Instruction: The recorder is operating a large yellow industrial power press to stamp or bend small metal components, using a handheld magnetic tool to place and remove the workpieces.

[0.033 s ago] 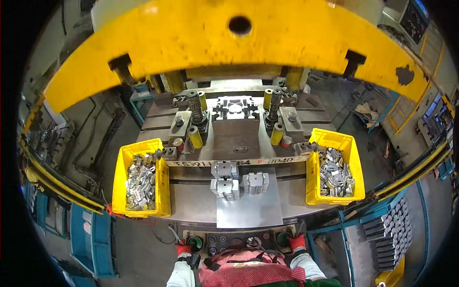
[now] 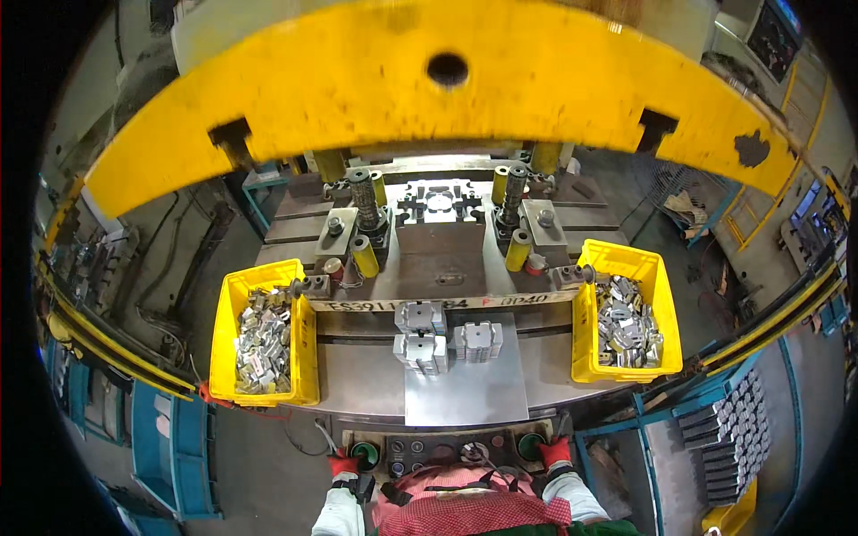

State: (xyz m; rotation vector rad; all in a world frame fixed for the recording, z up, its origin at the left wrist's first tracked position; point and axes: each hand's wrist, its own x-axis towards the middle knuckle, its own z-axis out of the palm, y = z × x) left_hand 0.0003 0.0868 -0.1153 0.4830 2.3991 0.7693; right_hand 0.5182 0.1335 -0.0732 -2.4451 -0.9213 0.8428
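My left hand (image 2: 342,463), in a red glove, is at the left end of a control panel (image 2: 411,469), by a round green housing (image 2: 365,454). At the other end my right hand (image 2: 556,451), also red-gloved, is by a second green housing (image 2: 530,445). The fingers are too small and partly hidden to read. Beyond the panel, stacks of grey metal parts (image 2: 478,341) stand on a bare metal sheet (image 2: 465,397). Farther back, a die (image 2: 438,202) lies between upright guide posts, under a yellow press ram (image 2: 447,107).
Yellow bins of small metal pieces stand left (image 2: 308,357) and right (image 2: 583,344) on the press bed. A blue-framed table (image 2: 661,447) at the right carries rows of dark parts. Blue racks (image 2: 183,456) stand at the left.
The yellow press ram has come down a little, covering more of the area behind the die. My hands and the stacked parts have not visibly moved.
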